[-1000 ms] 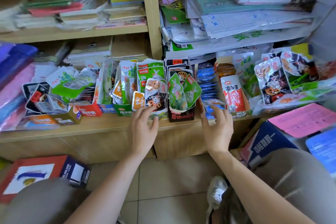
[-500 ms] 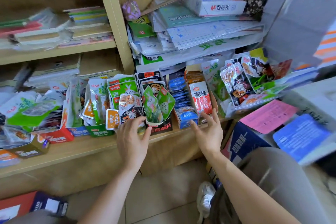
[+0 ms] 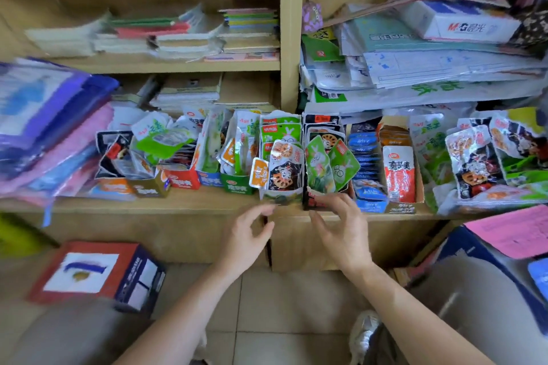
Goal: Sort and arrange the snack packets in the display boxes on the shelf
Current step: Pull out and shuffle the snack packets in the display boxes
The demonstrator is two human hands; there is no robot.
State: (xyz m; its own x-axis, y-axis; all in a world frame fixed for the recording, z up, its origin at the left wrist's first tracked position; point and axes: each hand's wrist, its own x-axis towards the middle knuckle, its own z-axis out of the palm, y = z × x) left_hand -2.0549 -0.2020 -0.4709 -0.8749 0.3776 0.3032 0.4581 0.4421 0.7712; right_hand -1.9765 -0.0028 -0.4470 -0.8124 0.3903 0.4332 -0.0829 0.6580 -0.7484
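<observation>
Leaning in torn-open display boxes [image 3: 237,187], glossy snack packets [image 3: 318,163] crowd the shelf [image 3: 192,202].

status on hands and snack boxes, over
Left hand open, empty, below shelf edge. Right hand open, at black display box base. Green packets lean out of it. Nothing between hands and boxes.

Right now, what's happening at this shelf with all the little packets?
A person crouched at a wooden shelf is tidying small snack packets that stand in open cardboard display boxes. Both hands hold nothing. The left hand hovers just off the shelf edge, below a silvery lotus-root packet. The right hand, fingers spread, reaches the front of the black display box holding green rabbit-print packets; whether it touches is unclear. Loose packets lie heaped at the shelf's right end.
</observation>
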